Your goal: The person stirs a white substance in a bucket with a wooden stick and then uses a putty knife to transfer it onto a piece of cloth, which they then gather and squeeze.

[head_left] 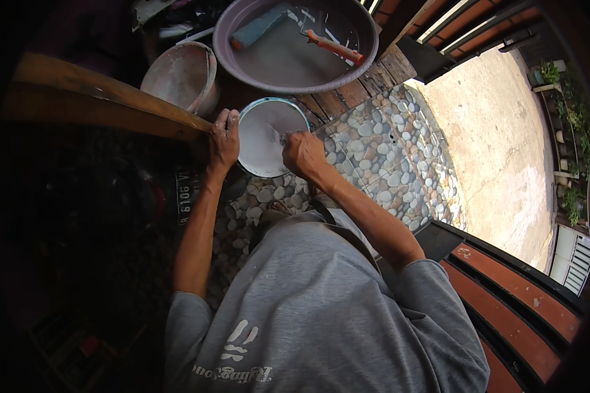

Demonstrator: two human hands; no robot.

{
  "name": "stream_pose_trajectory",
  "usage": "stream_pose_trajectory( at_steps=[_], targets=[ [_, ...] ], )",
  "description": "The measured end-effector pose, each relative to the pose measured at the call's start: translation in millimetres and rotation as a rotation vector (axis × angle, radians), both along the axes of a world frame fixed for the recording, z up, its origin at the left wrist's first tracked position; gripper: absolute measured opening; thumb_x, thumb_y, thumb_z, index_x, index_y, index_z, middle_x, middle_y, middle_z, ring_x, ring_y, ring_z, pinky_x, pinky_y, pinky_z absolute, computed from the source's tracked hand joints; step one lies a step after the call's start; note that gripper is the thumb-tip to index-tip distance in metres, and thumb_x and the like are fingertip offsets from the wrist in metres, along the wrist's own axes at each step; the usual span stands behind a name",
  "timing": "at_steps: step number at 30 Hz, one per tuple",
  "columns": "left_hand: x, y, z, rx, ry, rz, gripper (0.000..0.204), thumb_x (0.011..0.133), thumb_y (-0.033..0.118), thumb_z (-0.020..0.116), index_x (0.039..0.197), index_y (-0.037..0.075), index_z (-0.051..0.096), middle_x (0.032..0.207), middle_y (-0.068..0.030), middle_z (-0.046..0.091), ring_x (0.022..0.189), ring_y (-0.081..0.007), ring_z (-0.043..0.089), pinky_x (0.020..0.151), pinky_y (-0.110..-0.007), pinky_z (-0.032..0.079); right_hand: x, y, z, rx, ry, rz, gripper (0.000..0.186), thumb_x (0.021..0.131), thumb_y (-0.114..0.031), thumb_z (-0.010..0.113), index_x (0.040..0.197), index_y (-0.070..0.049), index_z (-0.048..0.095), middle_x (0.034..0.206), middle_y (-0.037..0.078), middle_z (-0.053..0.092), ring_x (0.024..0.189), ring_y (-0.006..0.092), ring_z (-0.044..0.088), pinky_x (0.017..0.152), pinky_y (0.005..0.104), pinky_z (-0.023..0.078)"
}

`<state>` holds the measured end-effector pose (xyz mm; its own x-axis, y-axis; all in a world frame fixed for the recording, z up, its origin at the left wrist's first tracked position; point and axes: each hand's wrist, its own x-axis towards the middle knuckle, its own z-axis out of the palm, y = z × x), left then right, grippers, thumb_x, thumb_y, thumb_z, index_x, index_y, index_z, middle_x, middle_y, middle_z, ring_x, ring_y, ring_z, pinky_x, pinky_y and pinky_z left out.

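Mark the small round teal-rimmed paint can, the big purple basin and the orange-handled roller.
small round teal-rimmed paint can [261, 141], head view, white paint surface
big purple basin [367, 49], head view, right rim
orange-handled roller [336, 47], head view, handle

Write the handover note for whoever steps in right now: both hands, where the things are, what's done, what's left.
Left hand: gripping the left rim of the small paint can, steadying it.
Right hand: closed on a tool dipped into the can; the tool itself is too hidden to name.
The can sits on the pebble-pattern floor, holding white paint.
Behind it: a purple basin with a paint roller lying in cloudy water, and a dusty bucket to its left.
Done: can open. Left: roller not yet picked up.
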<state>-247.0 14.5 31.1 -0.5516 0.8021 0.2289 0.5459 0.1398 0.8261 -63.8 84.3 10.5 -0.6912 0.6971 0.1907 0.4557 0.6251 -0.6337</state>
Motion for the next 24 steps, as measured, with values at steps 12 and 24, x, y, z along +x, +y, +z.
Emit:
stream_pose_trajectory(
  at_steps=[12,24],
  targets=[
    [-5.0,-2.6,-1.1,0.009,0.034,0.016,0.033,0.096,0.025,0.042,0.075,-0.001,0.045,0.064,-0.0195,0.045,0.058,-0.0355,0.044,0.055,-0.041,0.037,-17.4,-3.5,9.3,-0.083,0.111,-0.023,0.011,0.070,-0.006,0.052,0.065,0.001,0.058,0.070,0.024,0.060,0.065,0.0434,0.059,0.061,0.0497,0.049],
    [-4.5,4.0,3.9,-0.022,0.044,-0.007,0.034,0.096,0.026,0.043,0.076,0.000,0.047,0.065,-0.0215,0.047,0.060,-0.0403,0.046,0.055,-0.042,0.037,-27.3,8.8,5.7,-0.015,0.078,0.055,0.015,0.072,-0.009,0.052,0.069,0.000,0.063,0.071,0.024,0.062,0.069,0.0420,0.061,0.065,0.0489,0.050]
  ],
)
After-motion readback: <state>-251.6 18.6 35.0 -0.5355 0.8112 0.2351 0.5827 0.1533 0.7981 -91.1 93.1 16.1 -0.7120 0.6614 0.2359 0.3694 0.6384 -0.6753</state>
